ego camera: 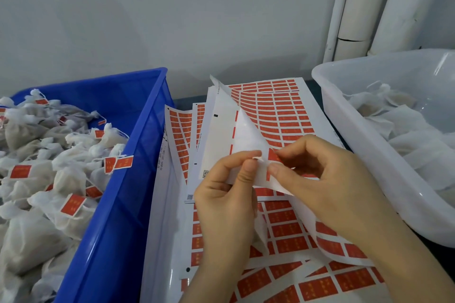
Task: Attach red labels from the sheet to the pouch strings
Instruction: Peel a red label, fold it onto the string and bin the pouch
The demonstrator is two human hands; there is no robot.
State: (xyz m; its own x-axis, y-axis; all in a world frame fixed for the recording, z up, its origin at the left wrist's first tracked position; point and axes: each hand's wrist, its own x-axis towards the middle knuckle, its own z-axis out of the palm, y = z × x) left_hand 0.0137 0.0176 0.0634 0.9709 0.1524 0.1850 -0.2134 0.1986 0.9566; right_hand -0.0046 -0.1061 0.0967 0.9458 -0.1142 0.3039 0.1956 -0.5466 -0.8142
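- Left hand (224, 199): thumb and forefinger pinch the edge of a lifted label sheet (246, 130). The other fingers are curled under the hand.
- Right hand (330, 179): thumb and forefinger pinch a red label (273, 155) at the same edge, just beside the left fingertips. Whether the label has come free of the backing cannot be told.
- Lifted sheet: it curls upward between the hands with its white back facing the camera. Red labels show along its edge and on the part that runs under the right wrist.
- Sheet stack (283, 110): more sheets lie flat and fanned on the table between the two bins, under and behind the hands. Each carries rows of red rectangular labels on white backing. The print on the labels is too small to read.
- Blue bin (138, 179): stands on the left, touching the stack's left side. It is piled with white pouches (32, 236).
- Labelled pouches: several in the blue bin carry a red tag (72, 206) near the neck. One tag hangs over the bin's rim.
- Clear bin (344, 130): stands on the right, near the right hand. It holds flat white pouches (406, 145) with no red visible on them.
- White pipes (357, 7): stand upright against the wall behind the clear bin.
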